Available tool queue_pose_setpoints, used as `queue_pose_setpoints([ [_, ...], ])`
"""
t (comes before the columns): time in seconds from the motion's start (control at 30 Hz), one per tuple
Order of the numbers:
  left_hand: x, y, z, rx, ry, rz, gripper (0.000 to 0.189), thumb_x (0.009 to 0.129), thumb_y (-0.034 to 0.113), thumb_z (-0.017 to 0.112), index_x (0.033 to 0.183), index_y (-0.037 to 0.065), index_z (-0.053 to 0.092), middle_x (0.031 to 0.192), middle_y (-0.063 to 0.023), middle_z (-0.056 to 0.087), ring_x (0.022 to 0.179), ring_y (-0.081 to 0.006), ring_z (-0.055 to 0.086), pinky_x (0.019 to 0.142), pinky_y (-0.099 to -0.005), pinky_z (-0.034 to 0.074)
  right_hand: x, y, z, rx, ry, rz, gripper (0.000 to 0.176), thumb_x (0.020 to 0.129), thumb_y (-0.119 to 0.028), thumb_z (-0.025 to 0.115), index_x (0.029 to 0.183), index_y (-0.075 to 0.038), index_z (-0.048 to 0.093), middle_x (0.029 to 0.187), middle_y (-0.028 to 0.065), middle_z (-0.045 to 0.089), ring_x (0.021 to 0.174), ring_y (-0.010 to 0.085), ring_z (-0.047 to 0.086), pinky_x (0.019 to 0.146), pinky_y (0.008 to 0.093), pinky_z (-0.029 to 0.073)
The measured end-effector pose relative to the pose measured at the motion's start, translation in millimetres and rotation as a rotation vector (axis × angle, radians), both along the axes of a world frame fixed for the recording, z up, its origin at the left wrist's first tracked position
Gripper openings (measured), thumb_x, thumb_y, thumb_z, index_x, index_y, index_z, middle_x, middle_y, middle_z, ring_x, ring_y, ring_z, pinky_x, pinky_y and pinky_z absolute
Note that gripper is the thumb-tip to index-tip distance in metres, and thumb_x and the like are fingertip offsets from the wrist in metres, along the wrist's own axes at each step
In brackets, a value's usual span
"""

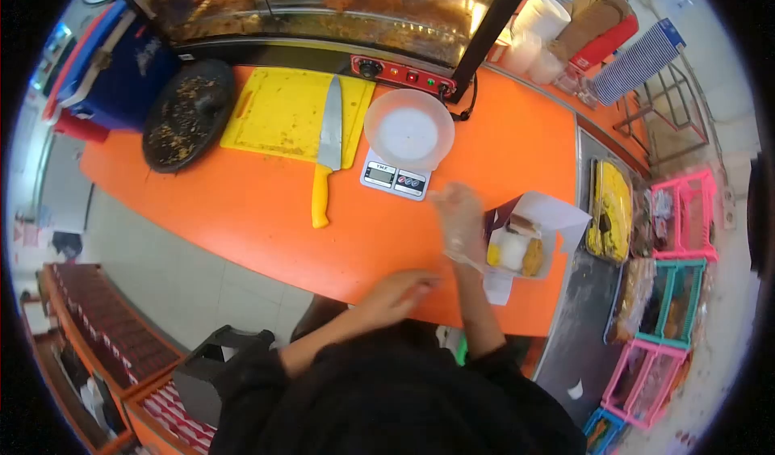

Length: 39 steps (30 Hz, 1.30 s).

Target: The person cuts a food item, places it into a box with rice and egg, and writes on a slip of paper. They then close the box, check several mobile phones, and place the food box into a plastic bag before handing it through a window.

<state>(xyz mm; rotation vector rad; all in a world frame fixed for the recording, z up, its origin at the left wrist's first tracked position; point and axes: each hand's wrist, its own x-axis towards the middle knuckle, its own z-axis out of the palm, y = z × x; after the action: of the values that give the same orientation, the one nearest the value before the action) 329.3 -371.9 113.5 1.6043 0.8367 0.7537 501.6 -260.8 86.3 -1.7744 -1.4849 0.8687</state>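
My right hand [458, 217], in a clear plastic glove and blurred, is over the orange counter just left of an open food box [571, 219]. Its fingers are too smeared to show what they do. The box holds white rice [512, 251], a golden fried piece [532, 257], something yellow and a brownish packet. My bare left hand [395, 300] hovers by the counter's front edge, fingers loosely stretched toward my right wrist, with nothing visible in it. Ahead, a translucent plastic bowl [409, 130] stands on a small digital scale [395, 178].
A yellow-handled knife [329, 148] lies partly on a yellow cutting board [274, 120], its handle toward me. Left of it are a dark stone mortar [187, 116] and a blue cooler [133, 63]. A lit glass display case [323, 7] stands behind. Colored baskets [674, 301] line the right.
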Motion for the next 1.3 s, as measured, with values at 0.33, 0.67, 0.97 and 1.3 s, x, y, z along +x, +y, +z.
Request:
queue_pose_setpoints([
  [0.33, -258.9, 3.5, -51.3, -0.039, 0.288, 0.62, 0.022, 0.086, -0.001, 0.044, 0.103, -0.001, 0.058, 0.092, -0.0122, 0.062, 0.087, -0.0215, 0.061, 0.077, -0.0309, 0.047, -99.9, 45.3, -13.7, -0.223, 0.059, -0.577, 0.038, 0.066, -0.01, 0.074, 0.099, 0.001, 0.059, 0.089, 0.0112, 0.066, 0.082, 0.0221, 0.063, 0.073, 0.0345, 0.047],
  [0.67, -297.2, 34.6, -88.7, 0.376, 0.497, 0.796, 0.037, 0.085, 0.005, 0.047, 0.121, -0.004, 0.045, 0.119, -0.0186, 0.05, 0.114, -0.0322, 0.044, 0.097, -0.0407, 0.034, -72.8, 42.6, -8.2, 0.457, -0.024, -0.631, 0.037, 0.074, -0.006, 0.066, 0.106, 0.004, 0.053, 0.1, 0.0119, 0.057, 0.093, 0.0227, 0.056, 0.079, 0.033, 0.046],
  [0.97, -274.0, 29.7, -103.9, 0.395, 0.746, 0.918, 0.037, 0.082, 0.009, 0.049, 0.117, -0.002, 0.048, 0.123, -0.0208, 0.045, 0.115, -0.0378, 0.04, 0.097, -0.0462, 0.032, -73.3, 204.0, 212.7, 0.974, -0.263, -0.517, 0.021, 0.084, -0.021, 0.054, 0.077, -0.001, 0.057, 0.067, 0.0179, 0.052, 0.067, 0.0283, 0.053, 0.06, 0.0374, 0.04],
  [1.3, -270.3, 32.6, -94.6, 0.328, 0.748, 0.984, 0.033, 0.079, 0.008, 0.05, 0.111, 0.0, 0.051, 0.12, -0.0205, 0.046, 0.112, -0.0379, 0.041, 0.095, -0.0474, 0.033, -66.7, 257.7, 195.2, 1.157, -0.233, -0.558, 0.012, 0.083, -0.011, 0.054, 0.075, -0.003, 0.057, 0.071, 0.0093, 0.055, 0.068, 0.0236, 0.054, 0.062, 0.0354, 0.041],
])
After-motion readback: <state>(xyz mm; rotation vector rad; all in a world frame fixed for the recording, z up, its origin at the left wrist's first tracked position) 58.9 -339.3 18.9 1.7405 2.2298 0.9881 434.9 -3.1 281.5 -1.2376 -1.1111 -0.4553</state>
